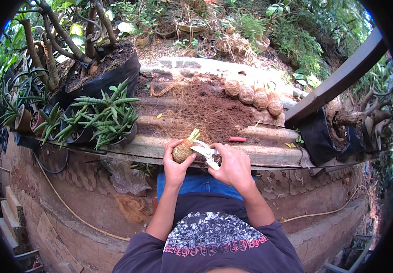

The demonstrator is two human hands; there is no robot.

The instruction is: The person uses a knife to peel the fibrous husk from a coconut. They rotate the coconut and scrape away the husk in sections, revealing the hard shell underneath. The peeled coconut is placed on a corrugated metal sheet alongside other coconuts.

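Observation:
My left hand (175,169) grips a ball of coconut fibre wound with thread (183,152), with cut green stems (193,134) poking out of its top. In my right hand (234,164) is a pair of pruning shears (206,152) with light handles. Their curved blades lie beside the ball's upper right side, close below the stems; whether they touch it I cannot tell. Both hands are over the near edge of a corrugated sheet bench (271,155). My right fingers partly cover the shears' handles.
Several wrapped fibre balls (246,94) stand in a row at the back right, by a heap of loose soil (213,109). A red tube-shaped piece (237,139) lies near my right hand. Potted succulents (109,114) line the left; a dark slanted post (336,80) rises on the right.

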